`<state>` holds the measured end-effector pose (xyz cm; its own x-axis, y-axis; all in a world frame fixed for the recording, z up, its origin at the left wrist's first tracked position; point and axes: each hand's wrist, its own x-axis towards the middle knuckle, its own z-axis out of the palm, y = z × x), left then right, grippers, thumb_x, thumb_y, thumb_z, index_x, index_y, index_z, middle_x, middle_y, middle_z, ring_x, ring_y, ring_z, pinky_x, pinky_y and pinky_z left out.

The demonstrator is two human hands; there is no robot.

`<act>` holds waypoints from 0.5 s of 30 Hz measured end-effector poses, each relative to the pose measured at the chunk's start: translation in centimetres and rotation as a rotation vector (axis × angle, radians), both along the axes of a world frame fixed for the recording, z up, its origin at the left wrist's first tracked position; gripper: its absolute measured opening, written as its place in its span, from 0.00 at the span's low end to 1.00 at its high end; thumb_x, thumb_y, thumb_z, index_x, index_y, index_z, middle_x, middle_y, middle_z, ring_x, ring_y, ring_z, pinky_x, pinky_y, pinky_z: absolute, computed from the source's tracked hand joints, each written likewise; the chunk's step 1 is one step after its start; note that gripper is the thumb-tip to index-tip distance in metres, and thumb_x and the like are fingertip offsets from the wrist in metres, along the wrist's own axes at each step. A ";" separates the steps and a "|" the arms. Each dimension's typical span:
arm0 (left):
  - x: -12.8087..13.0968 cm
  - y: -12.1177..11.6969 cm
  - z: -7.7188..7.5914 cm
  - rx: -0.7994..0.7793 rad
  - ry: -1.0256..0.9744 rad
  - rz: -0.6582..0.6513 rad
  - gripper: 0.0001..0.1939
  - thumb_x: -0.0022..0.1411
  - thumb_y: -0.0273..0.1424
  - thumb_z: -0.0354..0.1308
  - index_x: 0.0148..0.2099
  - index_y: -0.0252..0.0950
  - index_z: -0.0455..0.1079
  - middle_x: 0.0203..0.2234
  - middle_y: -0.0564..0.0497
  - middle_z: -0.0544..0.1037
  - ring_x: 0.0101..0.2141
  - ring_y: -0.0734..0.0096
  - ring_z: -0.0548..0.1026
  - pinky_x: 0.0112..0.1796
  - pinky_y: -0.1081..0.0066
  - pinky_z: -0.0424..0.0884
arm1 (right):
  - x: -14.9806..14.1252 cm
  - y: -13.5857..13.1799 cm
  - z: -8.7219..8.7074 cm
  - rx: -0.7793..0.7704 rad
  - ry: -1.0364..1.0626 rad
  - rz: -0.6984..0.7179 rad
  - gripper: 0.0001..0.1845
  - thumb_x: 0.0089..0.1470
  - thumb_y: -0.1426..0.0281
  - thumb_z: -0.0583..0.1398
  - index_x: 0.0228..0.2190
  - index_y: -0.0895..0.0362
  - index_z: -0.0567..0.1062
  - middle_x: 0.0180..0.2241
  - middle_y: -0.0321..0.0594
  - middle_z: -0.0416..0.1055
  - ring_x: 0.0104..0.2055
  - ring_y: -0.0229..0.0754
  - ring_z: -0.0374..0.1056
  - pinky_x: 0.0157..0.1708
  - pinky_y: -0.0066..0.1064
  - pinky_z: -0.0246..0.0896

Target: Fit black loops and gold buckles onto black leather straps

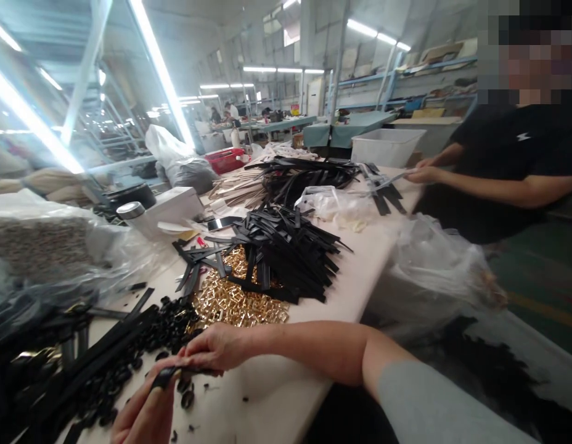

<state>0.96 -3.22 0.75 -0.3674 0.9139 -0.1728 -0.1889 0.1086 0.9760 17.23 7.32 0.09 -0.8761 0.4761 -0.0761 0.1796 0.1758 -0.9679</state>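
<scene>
Fingers [196, 359] pinch black strap [163, 378] — left hand [146, 408], right hand [225, 346].

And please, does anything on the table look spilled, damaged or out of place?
Slightly: a few small dark bits lie stray on the tabletop near the right hand, and some black strips sprawl over the gold metal pieces, so two piles mix. No clear damage shows.

- Right here, a narrow black strap [162, 378], gripped between left hand [142, 414] and right hand [220, 346]
- Curving over the left, reaching flatter under the right
- Glinting gold midway
</scene>
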 end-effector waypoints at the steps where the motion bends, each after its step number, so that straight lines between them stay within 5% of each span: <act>1: 0.2 -0.1 0.1 0.052 0.004 -0.032 0.16 0.41 0.46 0.70 0.35 0.51 0.81 0.40 0.51 0.81 0.50 0.48 0.74 0.49 0.61 0.75 | 0.0 0.0 0.0 -0.013 0.019 0.006 0.13 0.64 0.66 0.53 0.43 0.60 0.73 0.19 0.27 0.61 0.18 0.27 0.58 0.21 0.17 0.55; 5: 0.9 0.0 0.1 0.258 0.070 -0.138 0.12 0.44 0.40 0.71 0.34 0.47 0.81 0.35 0.48 0.81 0.44 0.50 0.77 0.48 0.57 0.75 | -0.1 -0.3 0.2 -0.077 0.022 -0.029 0.10 0.63 0.71 0.54 0.43 0.60 0.74 0.20 0.27 0.61 0.18 0.26 0.57 0.20 0.17 0.54; 9: 0.3 -0.1 0.0 0.267 0.075 -0.117 0.13 0.46 0.39 0.70 0.35 0.42 0.81 0.34 0.45 0.80 0.39 0.51 0.78 0.43 0.58 0.77 | -0.3 -0.7 0.2 -0.150 0.010 -0.066 0.11 0.63 0.72 0.54 0.44 0.58 0.73 0.26 0.29 0.66 0.20 0.27 0.61 0.21 0.19 0.58; 15: -0.5 -0.3 1.4 0.349 -0.057 -0.061 0.10 0.51 0.39 0.68 0.37 0.42 0.80 0.34 0.47 0.79 0.26 0.66 0.76 0.36 0.60 0.77 | -0.1 1.7 1.9 0.183 0.084 -0.226 0.07 0.59 0.72 0.58 0.37 0.60 0.75 0.29 0.35 0.71 0.29 0.32 0.68 0.31 0.23 0.63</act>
